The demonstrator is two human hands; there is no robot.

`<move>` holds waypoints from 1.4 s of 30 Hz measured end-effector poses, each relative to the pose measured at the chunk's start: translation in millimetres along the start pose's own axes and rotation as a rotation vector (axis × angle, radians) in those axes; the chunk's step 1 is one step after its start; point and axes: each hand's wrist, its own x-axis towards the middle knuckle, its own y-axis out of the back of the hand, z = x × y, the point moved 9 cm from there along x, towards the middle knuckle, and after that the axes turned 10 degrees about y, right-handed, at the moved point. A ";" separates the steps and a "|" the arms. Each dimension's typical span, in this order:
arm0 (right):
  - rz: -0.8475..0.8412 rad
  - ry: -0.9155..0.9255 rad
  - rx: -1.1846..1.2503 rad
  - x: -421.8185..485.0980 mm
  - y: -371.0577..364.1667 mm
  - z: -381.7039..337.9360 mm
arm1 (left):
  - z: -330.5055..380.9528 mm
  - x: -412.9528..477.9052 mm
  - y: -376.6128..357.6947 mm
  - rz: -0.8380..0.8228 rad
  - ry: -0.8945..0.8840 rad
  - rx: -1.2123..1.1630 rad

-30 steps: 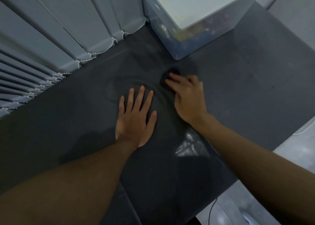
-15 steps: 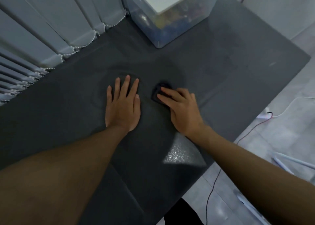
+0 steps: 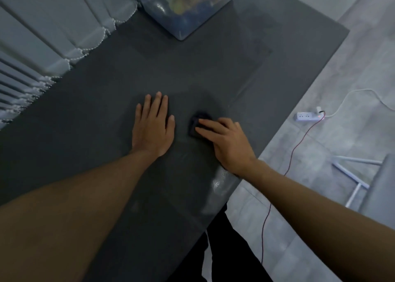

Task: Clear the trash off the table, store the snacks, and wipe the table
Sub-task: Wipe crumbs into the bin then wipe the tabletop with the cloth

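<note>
Clear snack box (image 3: pixel 183 10) on table (image 3: pixel 245 68), well beyond both hands. Power strip (image 3: pixel 304 116) on floor, right of them. Left hand (image 3: pixel 152 127) flat, fingers straight. Right hand (image 3: pixel 226 142) beside it, outstretched fingers pressing dark cloth (image 3: pixel 195 122).

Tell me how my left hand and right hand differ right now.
The left hand lies flat on the bare table, fingers straight and together; the right hand presses a dark cloth. The left hand sits farther from the table's right edge than the right hand. Both are palm down.
</note>
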 end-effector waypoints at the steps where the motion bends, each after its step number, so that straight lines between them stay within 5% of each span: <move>1: 0.007 -0.030 -0.013 -4.2 3.3 4.7 | 0.0 -8.9 -2.1 -0.010 -0.021 0.002; 6: 0.159 -0.421 -0.022 -28.8 9.1 1.3 | -7.5 -43.9 -8.0 -0.008 -0.058 0.027; 14: -0.014 0.130 0.027 -83.7 -0.6 -95.0 | -9.0 -52.9 -7.2 0.011 0.003 0.001; 20: 0.214 -0.326 -0.020 -90.3 18.2 -37.8 | 1.0 -60.3 -11.5 -0.040 -0.024 0.064; 27: 0.002 0.096 -0.058 -85.7 14.2 -47.0 | 12.2 -52.0 -12.5 -0.051 0.004 0.088; 33: 0.171 -0.494 -0.058 -77.7 43.8 53.9 | 42.6 -21.3 -11.0 -0.076 -0.040 0.088; 39: -0.016 -0.026 0.015 -73.7 30.2 19.4 | 82.0 13.5 -14.3 -0.099 -0.062 0.060; 42: -0.053 -0.051 -0.065 -61.4 39.3 60.6 | 97.2 35.0 -14.3 -0.090 -0.061 0.052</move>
